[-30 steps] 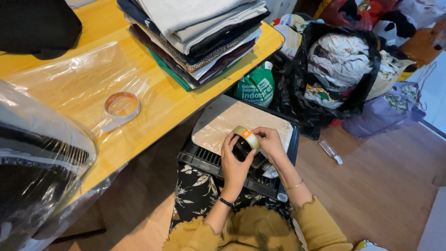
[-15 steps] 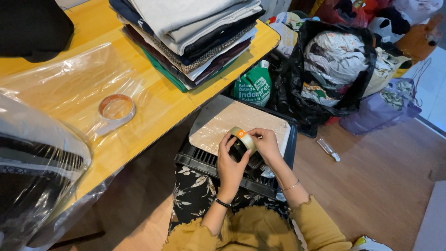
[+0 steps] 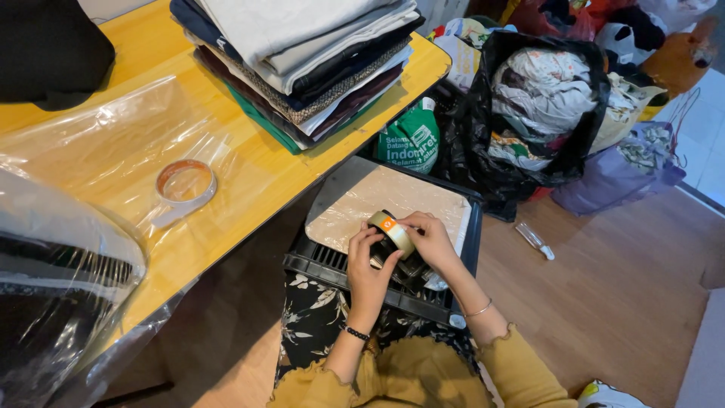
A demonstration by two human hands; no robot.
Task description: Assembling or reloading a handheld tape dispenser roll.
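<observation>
A roll of tape [image 3: 392,233] is being held between both hands above a black crate [image 3: 377,276]: the left hand [image 3: 368,270] is being closed around its near side, while the right hand [image 3: 430,240] is being curled over its far edge. A flat beige packet in clear wrap [image 3: 385,204] is being carried on the crate's top, beside the yellow table [image 3: 249,177]. Near the table's edge a second tape roll [image 3: 185,182] is being borne on clear plastic sheeting [image 3: 98,151], with a stack of folded clothes [image 3: 302,53] towards the far corner. Open wooden floor [image 3: 604,302] is being left to the right, bounded by a black bag of clothes [image 3: 536,113].
</observation>
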